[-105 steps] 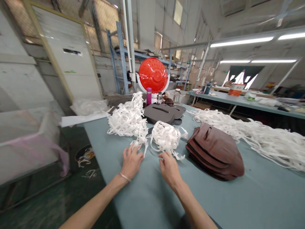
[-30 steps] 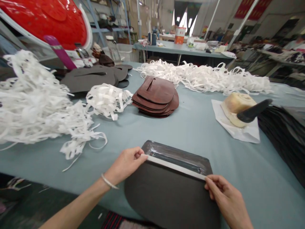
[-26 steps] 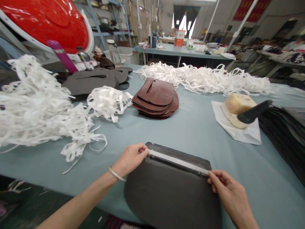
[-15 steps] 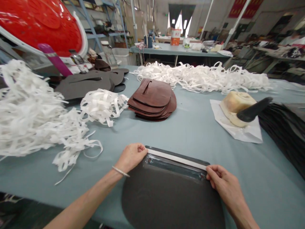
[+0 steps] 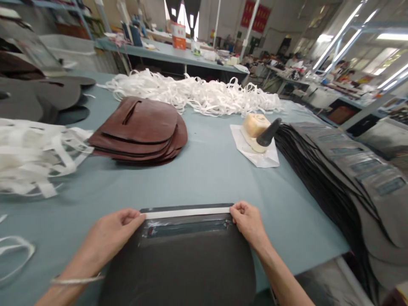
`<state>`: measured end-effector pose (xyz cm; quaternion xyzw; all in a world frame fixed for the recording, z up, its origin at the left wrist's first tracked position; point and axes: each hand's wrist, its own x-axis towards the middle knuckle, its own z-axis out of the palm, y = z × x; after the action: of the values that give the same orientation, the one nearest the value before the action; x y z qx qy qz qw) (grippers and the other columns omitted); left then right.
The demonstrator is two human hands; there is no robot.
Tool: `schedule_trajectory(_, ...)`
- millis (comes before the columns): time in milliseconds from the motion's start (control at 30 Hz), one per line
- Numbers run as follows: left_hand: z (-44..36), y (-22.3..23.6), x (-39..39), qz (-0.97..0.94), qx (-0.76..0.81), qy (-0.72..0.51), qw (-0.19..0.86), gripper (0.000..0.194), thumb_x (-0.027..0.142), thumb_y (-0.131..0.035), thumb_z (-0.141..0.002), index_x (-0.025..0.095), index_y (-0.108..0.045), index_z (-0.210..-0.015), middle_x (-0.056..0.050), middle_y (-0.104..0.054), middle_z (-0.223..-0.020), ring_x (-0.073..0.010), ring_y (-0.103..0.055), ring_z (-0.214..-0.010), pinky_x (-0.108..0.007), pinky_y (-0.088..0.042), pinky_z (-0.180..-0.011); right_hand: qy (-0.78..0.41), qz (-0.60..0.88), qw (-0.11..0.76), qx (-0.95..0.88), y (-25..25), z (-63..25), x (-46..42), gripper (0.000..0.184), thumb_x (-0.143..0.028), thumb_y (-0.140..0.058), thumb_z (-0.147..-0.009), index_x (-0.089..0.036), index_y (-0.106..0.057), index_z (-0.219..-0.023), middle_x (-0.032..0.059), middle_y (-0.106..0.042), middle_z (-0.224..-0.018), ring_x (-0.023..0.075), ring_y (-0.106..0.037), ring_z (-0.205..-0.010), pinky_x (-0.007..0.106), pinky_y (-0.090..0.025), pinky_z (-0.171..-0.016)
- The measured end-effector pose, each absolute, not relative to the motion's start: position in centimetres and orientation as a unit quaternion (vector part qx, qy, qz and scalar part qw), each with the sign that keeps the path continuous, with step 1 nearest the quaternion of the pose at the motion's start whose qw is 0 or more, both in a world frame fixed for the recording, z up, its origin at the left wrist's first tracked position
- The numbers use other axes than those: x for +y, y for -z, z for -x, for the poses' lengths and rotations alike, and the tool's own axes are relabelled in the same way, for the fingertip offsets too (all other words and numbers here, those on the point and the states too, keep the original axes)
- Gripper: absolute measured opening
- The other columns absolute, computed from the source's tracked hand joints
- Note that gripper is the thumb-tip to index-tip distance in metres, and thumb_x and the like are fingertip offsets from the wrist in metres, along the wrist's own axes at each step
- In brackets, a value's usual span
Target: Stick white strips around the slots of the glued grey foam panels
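Note:
A dark grey flap-shaped panel (image 5: 181, 267) lies on the table before me, its rounded end towards me. Near its straight far edge is a long slot (image 5: 188, 228) with a shiny smeared border. A narrow white strip (image 5: 188, 212) runs along that edge, beyond the slot. My left hand (image 5: 111, 233), with a bangle at the wrist, pinches the strip's left end at the panel's corner. At the opposite corner, the thumb and fingers of my right hand (image 5: 250, 223) are closed on the other end. Between the hands the strip looks straight.
Brown leather pieces (image 5: 143, 123) are stacked ahead. White strips lie heaped at the back (image 5: 204, 93) and left (image 5: 32, 153). A yellowish block with a black handle-like piece (image 5: 269, 132) sits on white sheeting (image 5: 239, 138). Fanned grey panels (image 5: 344, 170) cover the table's right side.
The view has swung to the right, showing more of the fanned grey panels. Both hands still hold the strip's ends; the strip and panel edge now look nearly level instead of slanted.

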<state>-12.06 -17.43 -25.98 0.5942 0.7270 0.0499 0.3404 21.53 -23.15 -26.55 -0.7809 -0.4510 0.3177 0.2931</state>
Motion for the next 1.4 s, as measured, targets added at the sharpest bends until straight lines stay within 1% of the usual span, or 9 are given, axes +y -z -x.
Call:
schedule_trajectory(233, 11.4, 25.9, -18.0, -0.601, 0.742, -0.018, 0.295, 0.039, 0.059, -0.043, -0.079, 0.023, -0.059, -0.084, 0.0, -0.066, -0.071, -0.0225, -0.062, -0.071, -0.03, -0.039, -0.063, -0.261, 0.806, 0.252, -0.467, 25.8, -21.0, -23.0, 0.015, -0.027, -0.05, -0.073, -0.019, -0.056, -0.062, -0.0019, -0.057, -0.053, 0.0122, -0.051, -0.052, 0.023, -0.03, -0.051)
schedule_trajectory(400, 10.0, 26.2, -19.7, -0.641, 0.743, -0.098, 0.166, 0.037, 0.051, -0.04, -0.086, 0.02, -0.049, -0.104, -0.005, -0.063, -0.088, -0.0231, -0.061, -0.075, -0.032, -0.043, -0.065, -0.193, 0.82, 0.214, -0.495, 25.6, -20.4, -23.6, 0.007, -0.021, -0.051, -0.078, -0.019, -0.057, -0.08, -0.0022, -0.054, -0.057, 0.0141, -0.05, -0.055, 0.025, -0.03, -0.056)
schedule_trajectory(500, 8.7, 26.6, -21.2, -0.752, 0.63, -0.182, 0.06, 0.033, 0.037, -0.034, -0.093, 0.019, -0.049, -0.116, -0.012, -0.06, -0.11, -0.0259, -0.058, -0.1, -0.037, -0.043, -0.085, -0.089, 0.766, 0.167, -0.614, 25.7, -18.9, -24.2, 0.024, -0.014, -0.042, -0.086, -0.019, -0.061, -0.098, 0.0044, -0.061, -0.078, 0.0158, -0.054, -0.065, 0.027, -0.035, -0.061)
schedule_trajectory(633, 7.8, 27.0, -22.7, -0.875, 0.464, -0.136, 0.028, 0.039, 0.031, -0.042, -0.093, 0.03, -0.044, -0.132, -0.006, -0.053, -0.132, -0.0267, -0.047, -0.121, -0.043, -0.035, -0.099, -0.005, 0.576, 0.139, -0.806, 25.6, -15.7, -24.4, 0.038, -0.014, -0.04, -0.091, -0.022, -0.053, -0.126, 0.0113, -0.056, -0.117, 0.0247, -0.051, -0.103, 0.037, -0.038, -0.086)
schedule_trajectory(767, 9.6, 27.5, -22.6, -0.875, 0.454, -0.155, 0.061, 0.04, 0.025, -0.04, -0.095, 0.027, -0.042, -0.134, -0.005, -0.048, -0.137, -0.023, -0.042, -0.127, -0.045, -0.029, -0.108, -0.015, 0.56, 0.122, -0.819, 25.3, -13.8, -23.5, 0.022, -0.024, -0.042, -0.094, -0.018, -0.063, -0.101, 0.0102, -0.058, -0.103, 0.0239, -0.05, -0.097, 0.039, -0.039, -0.086)
schedule_trajectory(867, 11.2, 27.9, -22.4, -0.811, 0.519, -0.251, 0.1, 0.029, 0.021, -0.037, -0.095, 0.021, -0.05, -0.121, -0.008, -0.05, -0.128, -0.0205, -0.044, -0.123, -0.04, -0.035, -0.106, -0.017, 0.577, 0.108, -0.809, 25.1, -13.4, -22.2, 0.018, -0.028, -0.049, -0.092, -0.015, -0.061, -0.091, 0.0132, -0.056, -0.11, 0.0248, -0.05, -0.102, 0.037, -0.041, -0.084)
schedule_trajectory(1033, 12.0, 28.1, -22.0, -0.711, 0.613, -0.328, 0.1, 0.014, 0.02, -0.054, -0.086, 0.019, -0.054, -0.1, -0.007, -0.054, -0.104, -0.0238, -0.05, -0.103, -0.043, -0.043, -0.093, -0.012, 0.61, 0.03, -0.792, 24.7, -11.6, -19.9, 0.036, -0.049, -0.043, -0.093, -0.016, -0.059, -0.088, 0.0091, -0.061, -0.085, 0.026, -0.056, -0.085, 0.04, -0.042, -0.075)
schedule_trajectory(1267, 12.0, 28.1, -22.4, -0.709, 0.613, -0.333, 0.105, 0.007, 0.018, -0.053, -0.086, 0.02, -0.056, -0.092, -0.007, -0.052, -0.107, -0.0233, -0.049, -0.106, -0.042, -0.042, -0.093, -0.052, 0.614, 0.05, -0.786, 24.5, -7.3, -19.3, 0.01, -0.024, -0.055, -0.089, -0.016, -0.06, -0.092, 0.0103, -0.059, -0.098, 0.0241, -0.054, -0.096, 0.033, -0.042, -0.077)
schedule_trajectory(1400, 11.5, 27.6, -22.6, -0.696, 0.637, -0.319, 0.086, 0.012, 0.018, -0.052, -0.085, 0.02, -0.055, -0.097, -0.008, -0.053, -0.105, -0.0244, -0.05, -0.103, -0.043, -0.044, -0.091, -0.083, 0.623, 0.042, -0.777, 24.5, -7.2, -19.6, 0.009, -0.018, -0.052, -0.088, -0.015, -0.06, -0.09, 0.012, -0.059, -0.099, 0.0233, -0.056, -0.093, 0.033, -0.043, -0.078)
